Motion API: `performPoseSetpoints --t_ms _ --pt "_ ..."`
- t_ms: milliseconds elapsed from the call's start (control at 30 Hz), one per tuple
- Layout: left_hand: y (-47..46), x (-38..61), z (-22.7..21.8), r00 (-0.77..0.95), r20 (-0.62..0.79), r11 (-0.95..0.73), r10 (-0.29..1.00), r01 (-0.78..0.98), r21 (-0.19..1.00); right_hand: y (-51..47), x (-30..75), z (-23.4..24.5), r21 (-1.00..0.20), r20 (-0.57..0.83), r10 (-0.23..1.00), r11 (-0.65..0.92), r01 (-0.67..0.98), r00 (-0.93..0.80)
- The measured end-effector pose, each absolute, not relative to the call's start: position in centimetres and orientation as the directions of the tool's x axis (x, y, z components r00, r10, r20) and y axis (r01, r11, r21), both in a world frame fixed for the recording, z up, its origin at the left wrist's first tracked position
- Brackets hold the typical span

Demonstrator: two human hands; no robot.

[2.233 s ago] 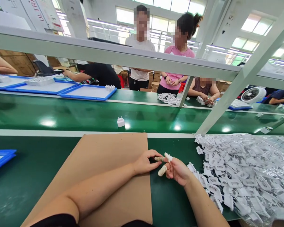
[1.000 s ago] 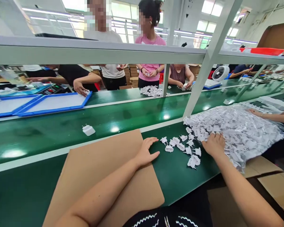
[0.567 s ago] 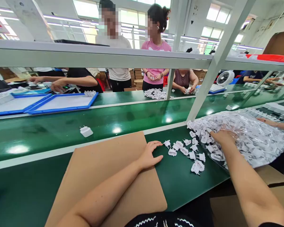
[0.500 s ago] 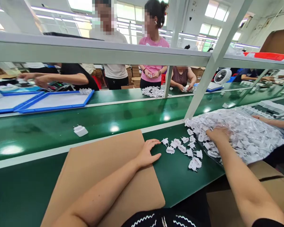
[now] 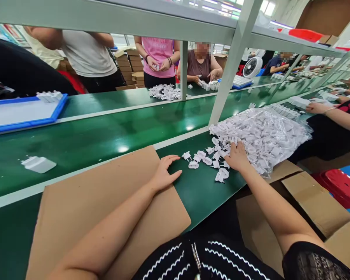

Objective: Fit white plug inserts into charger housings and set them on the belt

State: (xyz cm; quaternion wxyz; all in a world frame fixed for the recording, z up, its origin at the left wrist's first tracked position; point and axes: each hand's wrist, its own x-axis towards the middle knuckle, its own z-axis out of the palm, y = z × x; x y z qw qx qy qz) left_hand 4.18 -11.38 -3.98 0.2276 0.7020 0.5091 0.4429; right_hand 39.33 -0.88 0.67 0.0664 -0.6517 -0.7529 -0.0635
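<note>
My left hand [image 5: 165, 174] rests on the right edge of a flat cardboard sheet [image 5: 105, 202], fingers stretched out, thumb apart, nothing in it. Just beyond its fingertips lie several loose white two-pin plug parts [image 5: 193, 165] on the green bench. My right hand [image 5: 238, 156] is at the near side of a heaped clear plastic bag [image 5: 268, 136] full of the same white parts. Its fingers are spread over loose plugs between the bag and the scattered ones. I see nothing gripped in it, though the undersides of the fingers are hidden.
A green conveyor belt [image 5: 99, 136] runs behind the bench, with a white charger housing [image 5: 39, 164] on it. A metal post [image 5: 229, 66] rises behind the bag. Cardboard boxes [image 5: 317, 198] and a red stool [image 5: 338, 186] stand at right. Co-workers sit or stand beyond the belt and at right.
My right hand has drawn back from the bag toward me and the loose plugs, leaving more parts at its mouth. My left hand keeps its place on the cardboard. The view has turned right and down.
</note>
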Motion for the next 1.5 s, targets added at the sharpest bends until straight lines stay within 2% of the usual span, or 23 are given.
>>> performPoseSetpoints --t_ms 133,233,300,400,600,700,833,1000,1067,1133,1233,1300,1367,1433,1500 --pt "-11.3 4.1 -4.1 0.057 0.375 -0.35 0.925 0.506 0.788 -1.9 39.7 2.7 0.038 0.105 0.974 0.2 0.979 -0.203" --pt "-11.3 4.2 -4.0 0.047 0.377 -0.347 0.925 0.509 0.788 -3.2 37.8 4.8 0.062 0.201 0.941 0.266 0.962 -0.273" --pt "-11.3 4.2 -3.8 0.051 0.377 -0.35 0.925 0.506 0.788 -4.2 34.7 5.5 0.014 0.233 0.899 0.379 0.925 -0.372" --pt "-11.3 4.2 -3.6 0.053 0.37 -0.345 0.928 0.502 0.793 -5.3 28.5 4.9 -0.116 0.106 0.824 0.566 0.816 -0.556" --pt "-11.2 4.3 -4.2 0.005 0.375 -0.337 0.927 0.452 0.826 -4.8 20.9 2.7 -0.121 0.05 0.84 0.542 0.831 -0.541" --pt "-10.6 4.4 -4.9 -0.107 0.341 -0.288 0.934 0.338 0.896 -4.6 20.2 3.0 -0.189 0.077 0.816 0.576 0.795 -0.573" --pt "-9.9 4.3 -5.0 -0.264 0.168 -0.156 0.95 0.068 0.985 -5.3 20.1 3.2 -0.346 0.166 0.78 0.619 0.706 -0.603" --pt "-9.6 4.1 -4.2 -0.266 0.06 -0.101 0.962 -0.146 0.984 -5.5 20.3 1.5 -0.347 0.288 0.683 0.728 0.592 -0.671" --pt "-9.4 4.0 -4.1 -0.238 0.042 -0.093 0.97 -0.206 0.974 -5.2 20.4 0.5 -0.391 0.33 0.666 0.741 0.545 -0.669" --pt "-9.3 4.0 -4.1 -0.222 0.043 -0.098 0.974 -0.245 0.964 -4.8 20.5 -0.4 -0.503 0.387 0.685 0.718 0.481 -0.617" --pt "-9.4 4.2 -4.2 -0.241 0.111 -0.169 0.964 -0.238 0.956 -4.5 20.4 -1.1 -0.745 0.436 0.769 0.6 0.292 -0.468" --pt "-9.7 4.5 -4.3 -0.247 0.2 -0.249 0.948 -0.183 0.951 -4.4 20.3 -1.2 -0.881 0.348 0.853 0.439 0.173 -0.39" --pt "-10.3 4.9 -4.3 -0.232 0.297 -0.326 0.926 -0.098 0.94 -4.4 20.1 -1.0 -0.968 0.179 0.895 0.234 0.089 -0.408" --pt "-10.7 5.2 -4.4 -0.191 0.368 -0.376 0.91 -0.007 0.927 -4.5 20.0 -0.7 -0.998 0.034 0.869 0.054 0.027 -0.493" --pt "-11.0 5.4 -4.4 -0.142 0.398 -0.394 0.906 0.056 0.917 -4.6 19.8 -0.4 -0.999 -0.031 0.842 -0.048 -0.019 -0.539"
